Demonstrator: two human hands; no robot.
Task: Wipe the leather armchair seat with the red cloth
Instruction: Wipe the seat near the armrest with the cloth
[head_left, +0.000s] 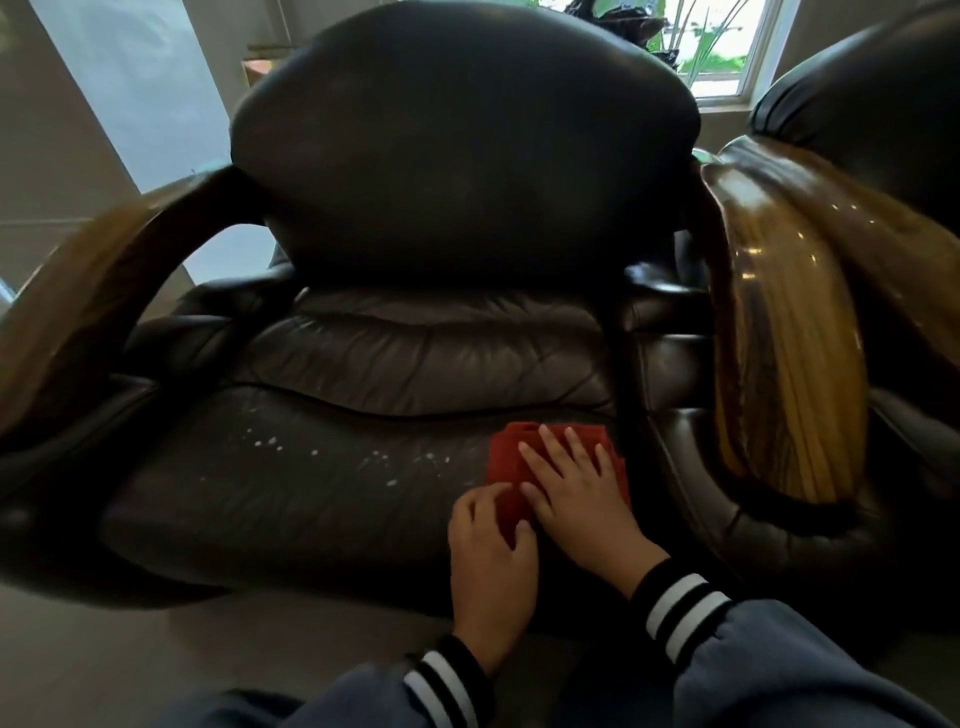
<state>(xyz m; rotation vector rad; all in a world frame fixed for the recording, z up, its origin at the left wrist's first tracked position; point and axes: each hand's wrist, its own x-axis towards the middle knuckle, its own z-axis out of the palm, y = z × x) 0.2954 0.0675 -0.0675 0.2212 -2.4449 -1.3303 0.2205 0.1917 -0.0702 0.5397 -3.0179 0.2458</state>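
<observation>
A dark brown leather armchair fills the view, its seat cushion (291, 483) dotted with small white specks near the middle. On the seat's right side lies a folded red cloth (511, 457). My right hand (576, 488) lies flat on top of the cloth, fingers spread and pointing away from me. My left hand (491, 561) sits beside it on the near left, thumb and fingers pinching the cloth's near left edge.
Glossy wooden armrests curve along the left (88, 291) and right (784, 343) of the seat. The big padded backrest (457, 156) rises behind. A second dark chair (872, 104) stands at the far right, a window (727, 47) behind it. Pale floor lies below.
</observation>
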